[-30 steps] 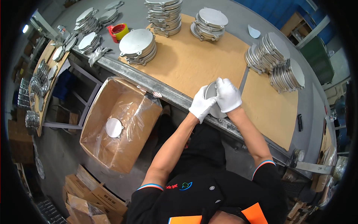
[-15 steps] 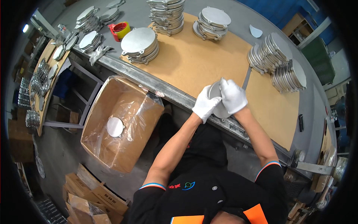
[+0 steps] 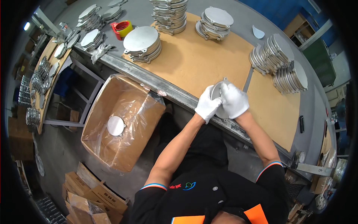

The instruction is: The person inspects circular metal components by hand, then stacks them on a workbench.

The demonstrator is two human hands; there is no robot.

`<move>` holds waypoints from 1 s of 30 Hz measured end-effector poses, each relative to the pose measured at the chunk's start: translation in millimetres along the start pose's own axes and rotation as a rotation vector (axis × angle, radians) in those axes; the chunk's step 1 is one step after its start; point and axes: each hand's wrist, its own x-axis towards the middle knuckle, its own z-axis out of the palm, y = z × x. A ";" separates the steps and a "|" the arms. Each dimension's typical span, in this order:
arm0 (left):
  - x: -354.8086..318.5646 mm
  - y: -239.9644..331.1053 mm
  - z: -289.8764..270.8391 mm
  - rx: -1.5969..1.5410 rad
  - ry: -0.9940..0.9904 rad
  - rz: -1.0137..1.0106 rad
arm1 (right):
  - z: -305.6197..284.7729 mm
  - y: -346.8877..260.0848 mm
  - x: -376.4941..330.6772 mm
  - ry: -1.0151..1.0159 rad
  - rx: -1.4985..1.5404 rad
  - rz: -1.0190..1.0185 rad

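white gloves, black shirt, orange patches

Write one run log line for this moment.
left hand: holds metal disc | right hand: on same disc | place: bench edge | box: one disc inside

Both forearms come up from the lower edge, bare from the short sleeves to the wrists, and converge ahead of the chest. The left hand, in a white glove, has its fingers curled and its back turned to the camera. The right hand, gloved the same, sits just beside it and slightly higher, fingers folded inward, knuckles up. The two gloves touch (thumbs are hidden from view). The left elbow bends more sharply; the right forearm runs straighter.
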 end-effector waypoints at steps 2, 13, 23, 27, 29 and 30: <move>2.3 2.5 2.8 0.008 0.008 -0.070 | -1.5 1.4 -1.5 0.012 0.024 0.025; -0.4 8.9 3.0 -0.014 0.023 -0.080 | 7.9 0.4 3.7 -0.046 -0.148 0.127; -0.5 -1.0 1.8 -0.062 0.014 -0.017 | 1.1 -1.6 3.7 -0.014 -0.099 0.071; -2.5 5.8 4.7 0.019 0.032 -0.034 | 2.5 2.1 4.3 0.009 -0.094 0.067; -3.3 12.2 4.7 -0.040 0.022 -0.081 | 4.6 4.5 7.2 -0.029 -0.160 0.121; -3.5 8.5 5.5 -0.042 0.020 -0.082 | 2.0 2.5 3.5 -0.030 -0.162 0.122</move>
